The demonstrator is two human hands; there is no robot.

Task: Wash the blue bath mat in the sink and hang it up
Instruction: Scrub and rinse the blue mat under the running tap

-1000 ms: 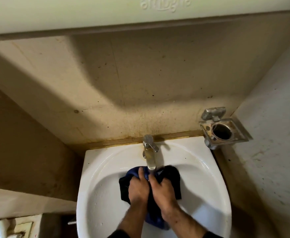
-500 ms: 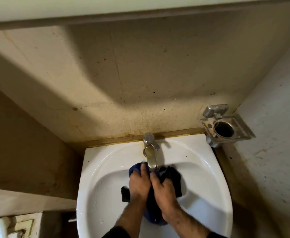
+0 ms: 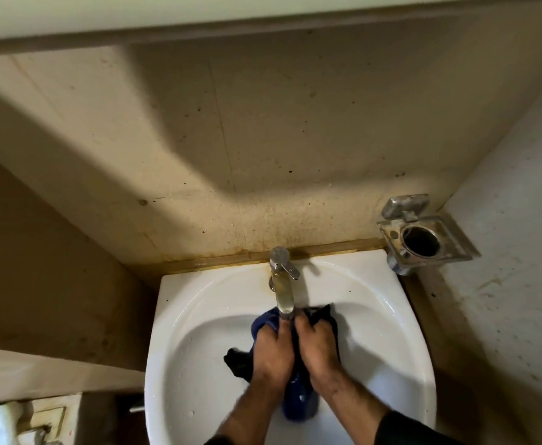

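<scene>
Currently logged, from my remote seat:

Item 1, mat (image 3: 298,399): blue, wet, bunched into a wad inside the sink (image 3: 199,316) bowl, directly under the tap (image 3: 282,284) spout. Its long axis runs from the spout toward me, with a dark flap sticking out to the left and another behind the right knuckles.

Item 2, left hand (image 3: 271,354): on top of the mat's left half, fingers curled into the cloth, gripping it.

Item 3, right hand (image 3: 319,350): on top of the right half, fingers likewise curled round the cloth. Both hands sit side by side, nearly touching, equally near the wad; neither has the advantage.

Item 4, holder (image 3: 423,239): metal, on the wall to the right of the sink, well apart from the mat.

Whether water runs from the spout, I cannot tell.

Judgement: washing is under way, hanging not yet begun. The mat lies beneath and between the hands, so I expect any wring or lift goes along that near-far axis.
</scene>
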